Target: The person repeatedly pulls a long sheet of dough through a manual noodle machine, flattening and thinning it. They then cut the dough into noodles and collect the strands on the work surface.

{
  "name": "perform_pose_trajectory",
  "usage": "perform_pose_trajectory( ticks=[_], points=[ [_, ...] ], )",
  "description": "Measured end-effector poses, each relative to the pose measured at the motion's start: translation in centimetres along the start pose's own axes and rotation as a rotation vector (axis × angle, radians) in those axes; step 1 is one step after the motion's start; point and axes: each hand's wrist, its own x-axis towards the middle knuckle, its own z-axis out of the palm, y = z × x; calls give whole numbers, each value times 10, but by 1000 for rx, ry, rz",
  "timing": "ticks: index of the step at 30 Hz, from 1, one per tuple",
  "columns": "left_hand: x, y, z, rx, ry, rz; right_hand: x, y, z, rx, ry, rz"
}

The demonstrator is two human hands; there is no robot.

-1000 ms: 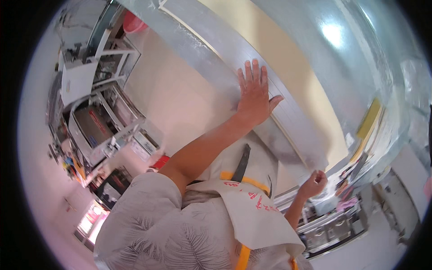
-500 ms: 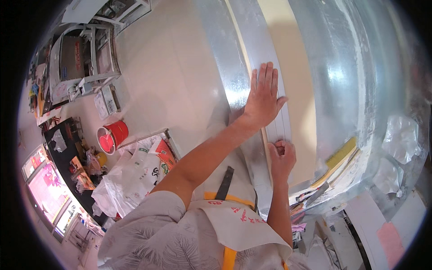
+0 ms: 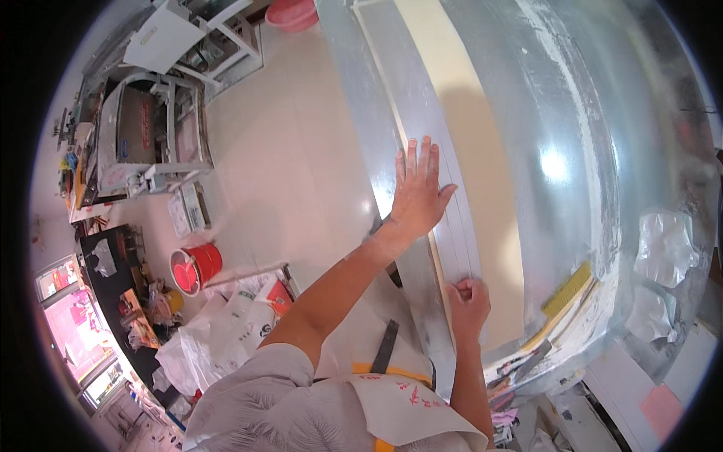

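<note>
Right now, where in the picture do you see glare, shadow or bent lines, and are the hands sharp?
Head view: glare spot on the shiny table; head view: soft shadow across the upper cream strip; head view: long edges curve, with black corners; head view: window at lower left looks washed out; head view: left hand and right hand look fairly sharp.
</note>
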Motion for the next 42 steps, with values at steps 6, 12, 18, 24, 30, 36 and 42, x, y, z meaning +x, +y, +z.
perform_pose_trajectory(
  ticks=[6,12,18,24,30,36,42],
  points=[
    [49,-37,3,103,85,-5,-3,-10,-2,17,-1,41],
    [86,-58,15,182,87,-34,-3,-7,-7,39,-12,1],
    [81,-83,42,349,207,-20,-37,15,-24,-5,-1,61],
    [98,-58,34,224,206,-110,-106,74,-50,-273,150,-53],
    [91,-75,35,156,237,-214,-159,103,-62,-327,123,16],
    [103,-64,36,-68,354,-161,-169,112,-64,-304,141,32],
    [105,-63,22,-126,336,-183,-160,112,-67,-298,131,-19]
  ],
)
